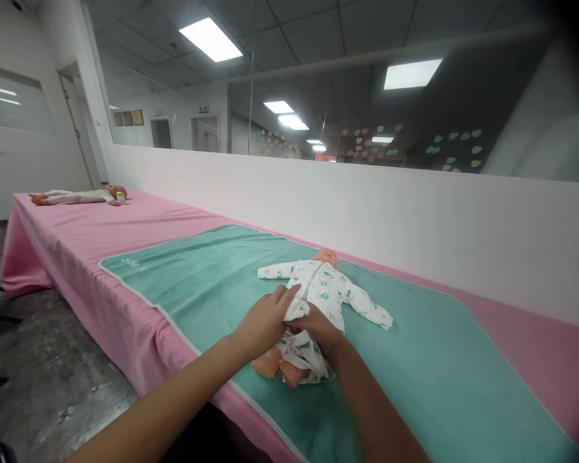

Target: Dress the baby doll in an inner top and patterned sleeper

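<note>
Sleepsuit (pixel 321 289) on a baby doll (pixel 266 365) lies mid-towel on the teal towel (pixel 183 283), head toward 1 o'clock, bare feet toward 6 o'clock. In the head view, the left hand (pixel 263 319) pinches a white fold at the waist, its fingers (pixel 289 298) pressed together. The right hand (pixel 318 328) sits beneath, its fingers hidden under the cloth. A second doll (pixel 77 197) lies at 10 o'clock on the pink counter (pixel 101 238).

Long glass window (pixel 390 109) above white wall (pixel 367 206); ceiling lights (pixel 211 39) overhead; speckled grey floor (pixel 53 366)
</note>
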The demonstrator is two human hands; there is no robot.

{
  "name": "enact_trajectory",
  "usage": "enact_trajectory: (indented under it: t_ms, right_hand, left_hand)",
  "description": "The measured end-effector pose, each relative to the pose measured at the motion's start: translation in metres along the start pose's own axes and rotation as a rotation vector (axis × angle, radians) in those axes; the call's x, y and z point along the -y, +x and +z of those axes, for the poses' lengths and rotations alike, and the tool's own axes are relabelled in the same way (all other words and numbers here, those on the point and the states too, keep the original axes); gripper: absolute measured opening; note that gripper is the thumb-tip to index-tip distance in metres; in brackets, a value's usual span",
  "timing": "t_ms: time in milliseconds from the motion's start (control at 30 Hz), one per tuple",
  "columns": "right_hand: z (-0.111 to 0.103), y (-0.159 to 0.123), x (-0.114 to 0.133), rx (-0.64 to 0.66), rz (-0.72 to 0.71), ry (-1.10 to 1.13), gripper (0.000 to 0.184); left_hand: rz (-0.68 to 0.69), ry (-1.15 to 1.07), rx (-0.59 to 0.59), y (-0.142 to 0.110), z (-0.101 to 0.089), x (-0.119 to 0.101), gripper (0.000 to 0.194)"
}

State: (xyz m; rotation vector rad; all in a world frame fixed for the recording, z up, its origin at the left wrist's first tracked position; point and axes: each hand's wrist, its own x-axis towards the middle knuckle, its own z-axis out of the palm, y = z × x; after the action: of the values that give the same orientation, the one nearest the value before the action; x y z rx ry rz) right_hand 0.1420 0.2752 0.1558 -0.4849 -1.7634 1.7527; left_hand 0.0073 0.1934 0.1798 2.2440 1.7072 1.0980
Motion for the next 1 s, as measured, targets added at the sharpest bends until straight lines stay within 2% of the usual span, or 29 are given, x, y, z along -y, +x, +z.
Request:
enact_trajectory:
  t_ms: [67, 133, 267, 400, 500, 600, 667, 733, 833, 900, 1000]
  right_hand:
    - [-0.002, -0.006, 0.004, 0.049, 0.021, 0.091, 0.035]
    - [-0.003, -0.009, 0.010, 0.082, 0.044, 0.093, 0.037]
    - [-0.003, -0.008, 0.017, 0.090, 0.050, -0.158, 0.040]
    - [0.001, -0.003, 0.016, 0.114, 0.032, -0.493, 0.034]
    - [0.009, -0.002, 0.015, 0.186, 0.046, -0.666, 0.030]
    - [0.019, -0.005, 0.016, 0.190, 0.050, -0.828, 0.027]
    - [0.025, -0.007, 0.017, 0.175, 0.020, -0.913, 0.032]
    - [0.029, -0.008, 0.016, 0.173, -0.011, -0.959, 0.039]
    - [0.031, -0.009, 0.013, 0.162, -0.045, -0.978, 0.029]
    - [0.031, -0.010, 0.009, 0.118, -0.067, -0.941, 0.021]
    - [0.028, -0.012, 0.004, 0.047, -0.057, -0.807, 0.026]
  left_hand:
    - [0.039, 0.070, 0.015, 0.004, 0.004, 0.001, 0.070]
    - [0.023, 0.026, 0.024, 0.010, 0.006, 0.005, 0.061]
    - [-0.207, -0.238, 0.040, 0.008, 0.000, 0.011, 0.031]
    - [-0.431, -0.464, 0.168, -0.021, -0.010, 0.005, 0.028]
    - [-0.572, -0.344, 0.117, -0.049, -0.016, 0.000, 0.034]
    - [-0.654, -0.256, 0.108, -0.069, -0.020, 0.004, 0.036]
    - [-0.681, -0.267, 0.148, -0.075, -0.022, 0.012, 0.034]
    - [-0.648, -0.282, 0.217, -0.076, -0.025, 0.020, 0.030]
    - [-0.606, -0.327, 0.302, -0.071, -0.027, 0.027, 0.030]
    - [-0.646, -0.454, 0.314, -0.067, -0.027, 0.026, 0.028]
    - [-0.655, -0.767, 0.325, -0.063, -0.023, 0.020, 0.029]
